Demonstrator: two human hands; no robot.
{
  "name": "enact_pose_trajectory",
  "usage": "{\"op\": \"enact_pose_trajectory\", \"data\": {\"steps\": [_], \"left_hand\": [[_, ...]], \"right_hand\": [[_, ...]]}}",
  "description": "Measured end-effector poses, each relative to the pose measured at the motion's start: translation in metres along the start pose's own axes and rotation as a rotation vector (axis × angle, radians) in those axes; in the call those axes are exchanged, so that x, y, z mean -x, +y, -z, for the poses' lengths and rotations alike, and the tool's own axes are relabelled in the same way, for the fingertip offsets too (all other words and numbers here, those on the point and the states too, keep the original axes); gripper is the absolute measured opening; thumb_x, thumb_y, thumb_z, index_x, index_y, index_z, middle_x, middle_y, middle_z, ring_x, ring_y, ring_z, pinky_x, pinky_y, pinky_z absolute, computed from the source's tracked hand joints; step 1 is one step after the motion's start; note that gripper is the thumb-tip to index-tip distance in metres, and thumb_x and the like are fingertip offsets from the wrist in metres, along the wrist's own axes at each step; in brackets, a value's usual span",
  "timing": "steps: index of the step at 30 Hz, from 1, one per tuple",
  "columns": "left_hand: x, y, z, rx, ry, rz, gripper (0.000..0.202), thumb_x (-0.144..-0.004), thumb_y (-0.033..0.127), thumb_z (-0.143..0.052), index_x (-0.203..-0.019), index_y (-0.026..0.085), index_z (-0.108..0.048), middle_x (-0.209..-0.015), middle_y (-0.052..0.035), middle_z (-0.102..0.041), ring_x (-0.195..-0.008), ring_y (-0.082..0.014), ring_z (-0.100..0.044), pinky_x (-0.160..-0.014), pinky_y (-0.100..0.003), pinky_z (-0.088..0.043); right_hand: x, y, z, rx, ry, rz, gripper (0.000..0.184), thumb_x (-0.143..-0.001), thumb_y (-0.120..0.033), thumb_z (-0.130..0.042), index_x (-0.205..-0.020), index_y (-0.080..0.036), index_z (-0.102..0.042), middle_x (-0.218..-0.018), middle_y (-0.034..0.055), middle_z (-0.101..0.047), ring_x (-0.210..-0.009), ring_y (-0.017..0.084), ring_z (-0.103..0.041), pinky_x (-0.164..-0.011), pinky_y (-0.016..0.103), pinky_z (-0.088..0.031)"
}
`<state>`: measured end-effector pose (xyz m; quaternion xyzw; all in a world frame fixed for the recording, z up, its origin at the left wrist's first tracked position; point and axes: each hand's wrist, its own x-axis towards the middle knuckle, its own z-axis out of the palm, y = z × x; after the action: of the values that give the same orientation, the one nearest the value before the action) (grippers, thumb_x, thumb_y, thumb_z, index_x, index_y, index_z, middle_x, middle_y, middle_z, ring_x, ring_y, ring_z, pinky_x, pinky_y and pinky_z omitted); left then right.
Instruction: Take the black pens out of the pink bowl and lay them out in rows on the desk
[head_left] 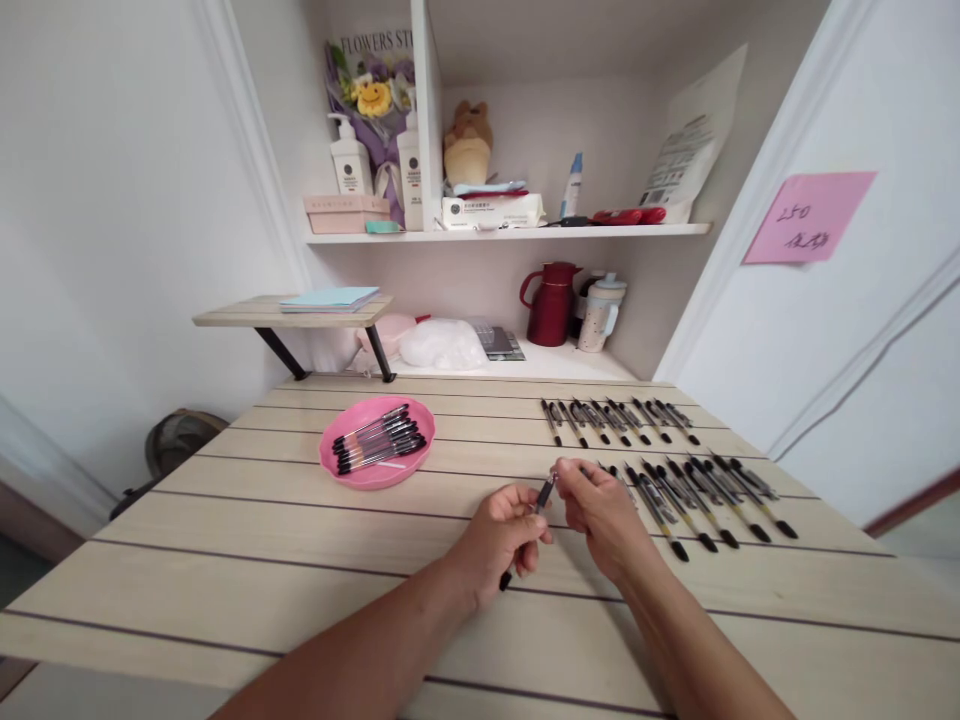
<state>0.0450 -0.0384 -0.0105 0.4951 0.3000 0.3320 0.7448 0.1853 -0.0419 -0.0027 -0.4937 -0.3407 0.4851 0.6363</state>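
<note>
Over the middle of the wooden table (247, 540), my left hand (501, 532) is closed round the lower barrel of a black pen (541, 498). My right hand (600, 510) pinches the pen's upper end, close against the left. The pen's dark tip sticks out below my left fist. A pink tray (334, 465) with several black pens lies to the left. Two rows of black pens lie to the right: a near row (697, 495) beside my right hand and a far row (619, 418).
Behind the table an alcove holds a red jug (551, 303), a white mug (600, 312) and a white plastic bag (442, 345). A small side shelf (292, 315) carries a blue book. A pink note (806, 218) hangs on the right door.
</note>
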Motion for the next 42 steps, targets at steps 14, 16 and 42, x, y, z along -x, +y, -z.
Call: {"op": "enact_pose_trajectory", "data": {"steps": [14, 16, 42], "left_hand": [[-0.0032, 0.0008, 0.0062, -0.205, 0.071, -0.018, 0.031, -0.075, 0.044, -0.048, -0.083, 0.015, -0.049, -0.055, 0.0043, -0.055, -0.027, -0.0023, -0.038, -0.028, -0.015, -0.020], [-0.0037, 0.0013, 0.0072, -0.241, 0.084, -0.017, 0.029, -0.074, 0.042, -0.049, -0.082, 0.015, -0.049, -0.054, 0.0044, -0.055, -0.027, -0.0023, -0.038, -0.028, -0.015, -0.021], [-0.0041, 0.0038, 0.0093, -0.408, 0.146, -0.049, 0.024, -0.076, 0.034, -0.043, -0.080, 0.013, -0.054, -0.051, 0.0047, -0.052, -0.029, -0.0023, -0.036, -0.033, -0.016, -0.023]], "right_hand": [[0.0075, 0.0062, -0.0092, 0.129, -0.024, -0.008, 0.037, -0.062, -0.051, -0.064, -0.065, -0.016, -0.052, -0.037, -0.0093, -0.032, -0.035, 0.004, -0.022, -0.037, 0.021, -0.016], [0.0075, 0.0065, -0.0089, 0.160, -0.009, 0.002, 0.036, -0.059, -0.049, -0.067, -0.061, -0.017, -0.050, -0.037, -0.0093, -0.032, -0.036, 0.004, -0.023, -0.037, 0.021, -0.016], [0.0044, 0.0061, -0.0063, 0.063, -0.072, -0.047, 0.035, -0.058, -0.048, -0.067, -0.064, -0.016, -0.057, -0.039, -0.0071, -0.040, -0.033, 0.003, -0.023, -0.034, 0.020, -0.016]]}}
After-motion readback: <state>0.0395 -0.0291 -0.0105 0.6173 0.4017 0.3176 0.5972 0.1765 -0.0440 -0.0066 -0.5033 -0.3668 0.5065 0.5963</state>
